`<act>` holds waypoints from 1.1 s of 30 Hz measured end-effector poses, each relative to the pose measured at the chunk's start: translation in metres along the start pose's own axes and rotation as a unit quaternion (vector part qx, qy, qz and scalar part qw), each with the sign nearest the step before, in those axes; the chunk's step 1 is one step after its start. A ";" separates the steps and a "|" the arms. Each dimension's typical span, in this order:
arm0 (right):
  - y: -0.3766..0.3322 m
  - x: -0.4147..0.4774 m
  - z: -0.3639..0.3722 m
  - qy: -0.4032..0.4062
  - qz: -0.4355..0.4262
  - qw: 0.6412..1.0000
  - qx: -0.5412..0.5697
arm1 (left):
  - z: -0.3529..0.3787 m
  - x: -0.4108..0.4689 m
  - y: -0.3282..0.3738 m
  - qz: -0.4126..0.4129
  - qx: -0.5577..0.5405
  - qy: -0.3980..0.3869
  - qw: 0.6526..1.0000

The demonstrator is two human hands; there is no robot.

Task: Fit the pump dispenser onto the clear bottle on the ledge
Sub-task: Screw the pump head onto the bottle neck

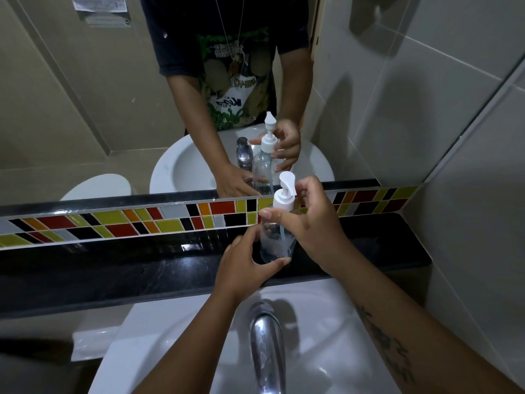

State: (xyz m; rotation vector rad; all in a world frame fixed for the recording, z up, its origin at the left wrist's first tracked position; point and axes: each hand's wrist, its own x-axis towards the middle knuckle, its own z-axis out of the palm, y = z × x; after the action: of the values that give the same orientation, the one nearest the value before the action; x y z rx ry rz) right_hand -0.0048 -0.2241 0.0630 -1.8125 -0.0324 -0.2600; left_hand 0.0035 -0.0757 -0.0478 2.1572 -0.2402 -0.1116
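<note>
Hands grip: left hand [244, 268] bottle [274, 240] base near ledge [113, 268] edge, right hand [309, 223] pump dispenser [285, 191].

A clear bottle [274, 240] stands upright on the glossy black ledge [113, 268] below the mirror, a little pale liquid pooled at its base; the white pump dispenser [285, 191] sits on its neck, nozzle raised, dip tube visible inside.

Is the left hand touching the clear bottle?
Touching. The head view shows the left hand wrapped around the base of the clear bottle, its thumb pressed across the bottom front, with no gap visible.
</note>
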 end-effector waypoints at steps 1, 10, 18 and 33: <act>0.001 0.000 -0.001 -0.012 0.007 1.000 0.012 | 0.000 0.000 0.000 -0.001 -0.002 -0.003 1.000; 0.005 0.000 -0.009 -0.076 0.029 0.996 0.048 | -0.001 0.000 0.001 -0.001 0.010 -0.001 1.000; 0.010 -0.002 0.005 0.017 0.001 0.997 0.074 | -0.002 0.001 0.001 -0.003 0.023 -0.020 1.000; 0.004 -0.005 0.002 -0.023 0.028 0.995 0.096 | 0.001 0.002 -0.002 -0.010 0.016 -0.013 1.000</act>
State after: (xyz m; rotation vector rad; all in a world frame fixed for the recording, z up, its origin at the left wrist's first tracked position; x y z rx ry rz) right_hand -0.0083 -0.2229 0.0575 -1.6257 -0.0377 -0.1680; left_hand 0.0057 -0.0755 -0.0496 2.1904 -0.2378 -0.1488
